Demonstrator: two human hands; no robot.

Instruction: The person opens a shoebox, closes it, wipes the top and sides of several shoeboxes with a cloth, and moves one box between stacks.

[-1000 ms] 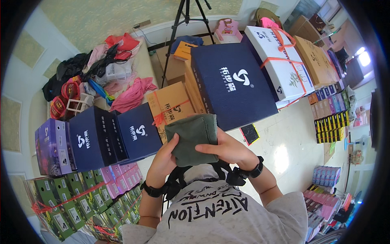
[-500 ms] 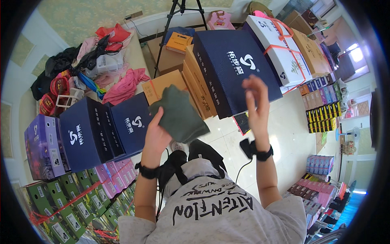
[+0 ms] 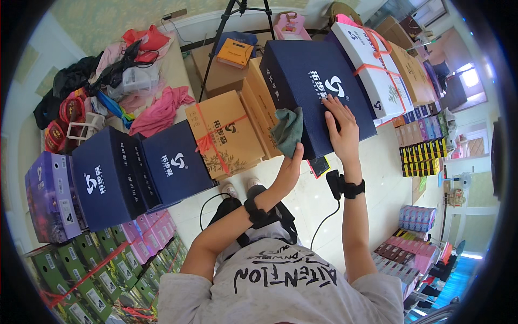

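Observation:
A dark green cloth (image 3: pixel 287 129) is in my left hand (image 3: pixel 291 167), bunched against the side of a large navy box (image 3: pixel 302 70). The fingers of that hand close on the cloth's lower edge. My right hand (image 3: pixel 342 129) lies flat on top of the same box, fingers spread, near its white printed emblem. A black band with a small device sits on each wrist. Just left of the navy box stands a tan box (image 3: pixel 226 135) tied with red ribbon, with upright tan boxes (image 3: pixel 258 102) between them.
More navy boxes (image 3: pixel 108 178) and a purple box (image 3: pixel 51 194) stand to the left, above stacked green boxes (image 3: pixel 102 264). A white box (image 3: pixel 372 70) with red ribbon is at the right. Clothes (image 3: pixel 162 110) pile up at the far left. A black tripod (image 3: pixel 221 32) stands behind.
My left hand has carried the cloth rightward from in front of the tan box to the navy box's side. My right hand has come down from the air onto the navy box's top.

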